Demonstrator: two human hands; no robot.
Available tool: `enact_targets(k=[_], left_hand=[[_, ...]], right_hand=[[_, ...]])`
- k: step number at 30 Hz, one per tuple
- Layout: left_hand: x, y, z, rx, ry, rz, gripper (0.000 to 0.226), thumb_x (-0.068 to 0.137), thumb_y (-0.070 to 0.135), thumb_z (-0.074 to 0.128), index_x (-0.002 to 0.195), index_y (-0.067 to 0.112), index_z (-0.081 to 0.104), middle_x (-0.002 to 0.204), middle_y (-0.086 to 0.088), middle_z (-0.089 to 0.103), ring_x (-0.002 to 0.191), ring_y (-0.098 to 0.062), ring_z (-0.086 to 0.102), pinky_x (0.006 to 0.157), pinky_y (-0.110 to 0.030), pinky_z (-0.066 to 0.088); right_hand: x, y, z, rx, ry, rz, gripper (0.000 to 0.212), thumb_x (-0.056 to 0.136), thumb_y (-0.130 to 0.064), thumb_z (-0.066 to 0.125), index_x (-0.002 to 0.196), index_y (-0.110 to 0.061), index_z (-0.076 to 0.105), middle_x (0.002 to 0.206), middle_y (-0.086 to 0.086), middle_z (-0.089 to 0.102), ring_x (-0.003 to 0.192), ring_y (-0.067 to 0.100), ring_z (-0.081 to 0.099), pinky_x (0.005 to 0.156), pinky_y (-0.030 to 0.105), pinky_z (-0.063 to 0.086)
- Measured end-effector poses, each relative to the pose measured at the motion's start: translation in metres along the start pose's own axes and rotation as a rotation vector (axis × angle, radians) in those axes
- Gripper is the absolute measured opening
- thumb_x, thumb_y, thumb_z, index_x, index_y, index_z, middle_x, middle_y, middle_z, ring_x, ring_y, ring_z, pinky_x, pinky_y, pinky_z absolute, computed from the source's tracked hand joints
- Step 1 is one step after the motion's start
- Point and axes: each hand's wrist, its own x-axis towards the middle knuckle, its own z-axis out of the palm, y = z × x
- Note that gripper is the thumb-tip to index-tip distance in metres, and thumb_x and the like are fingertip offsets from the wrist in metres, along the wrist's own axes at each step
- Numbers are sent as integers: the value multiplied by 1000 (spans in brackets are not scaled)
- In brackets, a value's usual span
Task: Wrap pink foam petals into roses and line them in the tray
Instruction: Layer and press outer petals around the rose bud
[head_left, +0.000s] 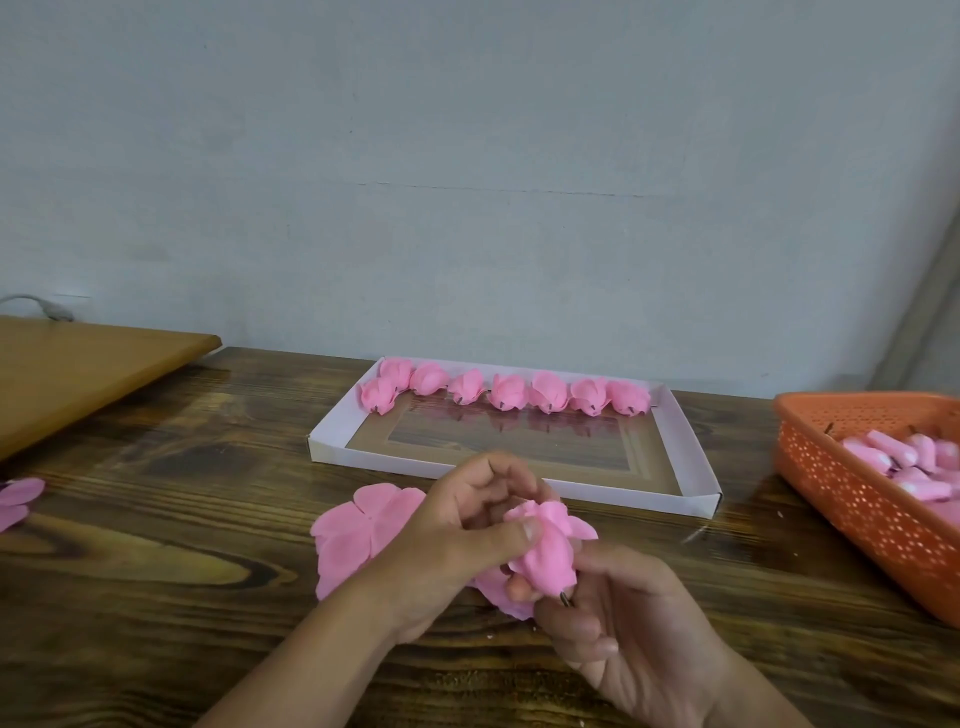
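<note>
Desk's left edge: stray petals (18, 501). Front centre: loose petal pile (358, 535) flat on desk (156, 545).

Left hand (457, 525): fingers curled, thumb pressing petals against the rose (545, 545). Right hand (623, 613) pinches the rose's base near its dark stem tip.

Tray (691, 467), toward the desk's back edge: row of finished roses (506, 392) along its far wall, near part bare.

Right edge: orange basket (857, 514) holding pink buds.

Step judged: wrapping, nearly closed. Next: tighten the petals, then set the rose in the tray.
</note>
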Motion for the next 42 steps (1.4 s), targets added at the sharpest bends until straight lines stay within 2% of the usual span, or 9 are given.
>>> enact_targets(k=[2,9,14,17,20,26,32,37,42], left_hand=[[1,-1,-1,27,4,-18,30,75,27,74,104,33,73,96,7,70,74,-12,63,60,-20,52],[-1,0,-4,113,-90,-45,30,85,23,65,111,34,73,82,-2,73,58,-13,64,59,-22,54],[-1,2,-6,210,-134,-43,29,83,20,58,105,34,72,105,-7,70,86,-38,66,72,-31,56],[-1,3,-4,145,-132,-37,22,86,12,60,93,29,71,85,-13,68,62,-21,66,61,-26,54],[-1,3,-4,131,-92,-40,15,84,15,65,90,26,73,84,-10,70,55,-16,64,56,-23,53],[1,1,-4,183,12,-32,12,86,6,63,90,14,72,85,7,76,63,0,67,59,-12,49],[3,-2,-6,207,47,-61,14,86,12,68,90,22,77,89,3,76,80,-5,70,64,-17,52],[6,-1,-11,218,161,-77,10,83,22,70,88,25,78,91,-7,73,86,-16,67,73,-34,53],[5,-3,-8,276,166,-109,25,93,6,69,85,28,79,88,0,76,80,-6,67,67,-18,53]], right_hand=[[0,0,0,-13,4,-4,44,76,-19,81,116,-5,69,87,21,66,46,10,51,37,15,39],[1,1,1,-37,42,14,35,79,-18,73,109,-1,70,81,19,66,45,12,53,36,17,41],[0,1,-1,-19,50,63,31,80,-14,70,108,0,67,81,22,62,47,15,54,37,19,41],[0,0,1,-53,47,39,27,80,-17,70,102,-3,71,80,18,64,47,13,53,38,17,41],[-1,-1,3,-125,63,10,30,80,-24,72,106,-9,72,82,16,67,49,12,53,40,17,41],[0,-4,11,-326,129,-4,41,82,-52,62,98,-17,78,87,13,71,55,12,57,47,19,44],[3,-1,10,-406,179,-48,61,79,-68,60,102,-14,76,94,18,70,61,16,60,53,24,51],[1,-4,3,-477,338,-191,63,60,-60,86,106,-19,73,91,17,72,68,20,67,58,28,56],[0,-5,0,-520,454,-255,40,60,-31,85,96,-15,77,88,27,71,63,24,66,60,30,58]])
